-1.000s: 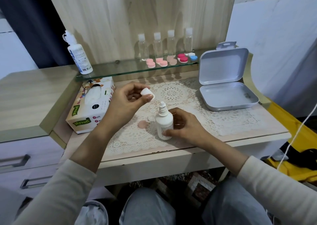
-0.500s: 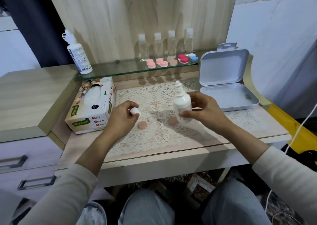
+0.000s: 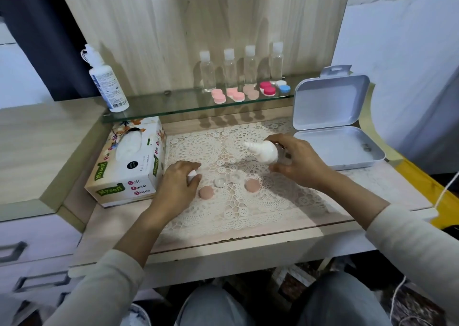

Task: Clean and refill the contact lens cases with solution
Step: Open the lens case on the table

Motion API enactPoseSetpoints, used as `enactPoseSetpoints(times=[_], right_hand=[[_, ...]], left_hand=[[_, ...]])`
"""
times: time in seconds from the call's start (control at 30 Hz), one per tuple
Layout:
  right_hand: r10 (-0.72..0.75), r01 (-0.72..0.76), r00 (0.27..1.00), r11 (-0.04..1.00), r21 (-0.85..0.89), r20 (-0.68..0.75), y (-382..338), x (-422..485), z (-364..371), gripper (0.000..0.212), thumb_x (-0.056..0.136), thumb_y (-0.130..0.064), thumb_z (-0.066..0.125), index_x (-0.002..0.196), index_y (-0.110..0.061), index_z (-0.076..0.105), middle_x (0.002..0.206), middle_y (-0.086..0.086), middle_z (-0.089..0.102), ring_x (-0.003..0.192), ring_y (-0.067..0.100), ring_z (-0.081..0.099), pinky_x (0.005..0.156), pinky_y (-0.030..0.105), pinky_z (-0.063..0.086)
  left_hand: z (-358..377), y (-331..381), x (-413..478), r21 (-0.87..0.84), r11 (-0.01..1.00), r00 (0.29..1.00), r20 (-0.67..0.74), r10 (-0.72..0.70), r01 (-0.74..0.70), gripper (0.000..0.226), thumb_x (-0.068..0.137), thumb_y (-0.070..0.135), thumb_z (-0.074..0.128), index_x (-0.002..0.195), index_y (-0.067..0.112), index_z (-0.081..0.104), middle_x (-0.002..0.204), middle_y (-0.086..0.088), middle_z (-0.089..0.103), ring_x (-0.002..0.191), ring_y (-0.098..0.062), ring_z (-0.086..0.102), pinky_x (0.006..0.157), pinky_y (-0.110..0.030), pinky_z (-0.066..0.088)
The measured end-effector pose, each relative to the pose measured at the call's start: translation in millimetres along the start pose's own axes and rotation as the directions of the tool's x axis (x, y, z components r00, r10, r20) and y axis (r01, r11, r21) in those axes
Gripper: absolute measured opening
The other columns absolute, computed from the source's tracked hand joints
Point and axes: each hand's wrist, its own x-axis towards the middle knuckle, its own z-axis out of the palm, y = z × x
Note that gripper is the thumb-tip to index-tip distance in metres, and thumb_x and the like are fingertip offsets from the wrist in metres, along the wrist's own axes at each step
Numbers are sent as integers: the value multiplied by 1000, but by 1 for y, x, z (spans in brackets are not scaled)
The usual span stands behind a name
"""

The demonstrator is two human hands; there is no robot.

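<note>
Head view, solution bottle (image 3: 264, 152) tilted in right hand (image 3: 301, 163)

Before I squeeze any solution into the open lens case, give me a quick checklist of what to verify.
1. Small white dropper bottle uncapped: ok. The nozzle is bare, and the left hand holds the white cap.
2. Firm hold on the bottle: ok. The right hand grips it.
3. Clear two-well lens case uncovered: ok. The dusty-pink round lids lie beside it on the cream lace mat.
4. Nozzle aimed down at a well: not ok. It points sideways to the left.
5. Wells clean and dry: cannot tell.
</note>
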Motion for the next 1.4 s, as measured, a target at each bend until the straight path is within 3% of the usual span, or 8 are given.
enactPoseSetpoints(times=[0.1, 0.23, 0.33, 0.5, 0.83, 1.0, 1.17, 1.4], right_hand=[[-30, 32, 999, 998, -58, 34, 4, 4, 4, 55, 71, -4, 75, 121, -14, 53, 115, 5, 61, 94, 14, 47, 76, 26, 35], [-75, 84, 995, 986, -141, 69, 6, 8, 5, 56, 73, -4, 73, 123, -15, 53, 118, 7, 60, 105, 25, 51, 80, 30, 38], [-99, 114, 991, 978, -175, 95, 3, 12, 5, 56, 73, -2, 71, 125, -13, 53, 119, 10, 60, 108, 27, 51, 83, 30, 36], [-125, 151, 983, 968, -200, 136, 2, 16, 5, 56, 73, 0, 69, 126, -11, 53, 119, 11, 59, 108, 29, 51, 85, 34, 39], [-209, 271, 952, 914, -303, 222, -2, 22, 10, 56, 76, -5, 68, 128, -17, 52, 126, 3, 53, 111, 24, 47, 87, 35, 41], [-251, 319, 941, 883, -345, 229, -1, 25, 12, 54, 77, -7, 68, 128, -17, 52, 123, 2, 56, 109, 23, 48, 82, 26, 31], [-259, 338, 936, 853, -397, 240, -8, 25, 11, 55, 79, -8, 65, 131, -19, 50, 126, -1, 54, 111, 21, 45, 90, 29, 30], [-251, 369, 923, 794, -483, 293, -18, 28, 12, 56, 81, -12, 63, 134, -23, 46, 129, -4, 50, 114, 18, 40, 101, 35, 25]], left_hand=[[1, 5, -1, -34, 998, 999, -9, 52, -53, 37, 86, 32, 61, 118, 13, 61, 123, -1, 56, 113, -19, 47, 91, -24, 33], [3, 13, -2, -81, 994, 992, 92, 87, -80, 49, 75, 47, 69, 116, 22, 62, 121, 13, 50, 118, -5, 36, 96, -23, 29], [7, 13, -1, -90, 992, 990, 101, 96, -87, 47, 69, 45, 74, 109, 22, 66, 120, 13, 52, 117, -6, 37, 100, -28, 32], [15, 11, 1, -129, 986, 992, 46, 115, -109, 29, 72, 31, 77, 97, 19, 70, 116, 8, 59, 111, -7, 40, 89, -14, 27], [21, 11, 0, -183, 981, 995, 60, 77, -64, 31, 69, 35, 78, 96, 21, 71, 112, 11, 58, 113, -11, 39, 99, -41, 37], [22, 7, 0, -213, 974, 994, 68, 90, -74, 31, 70, 38, 77, 97, 25, 70, 108, 18, 55, 112, -7, 38, 97, -42, 39], [22, 6, -2, -210, 975, 993, 66, 95, -79, 54, 60, 66, 57, 96, 29, 69, 105, 23, 55, 109, -5, 38, 96, -42, 40], [23, 7, -2, -202, 975, 994, 44, 102, -92, 56, 59, 66, 55, 96, 26, 71, 104, 21, 56, 107, -7, 40, 95, -38, 37]])
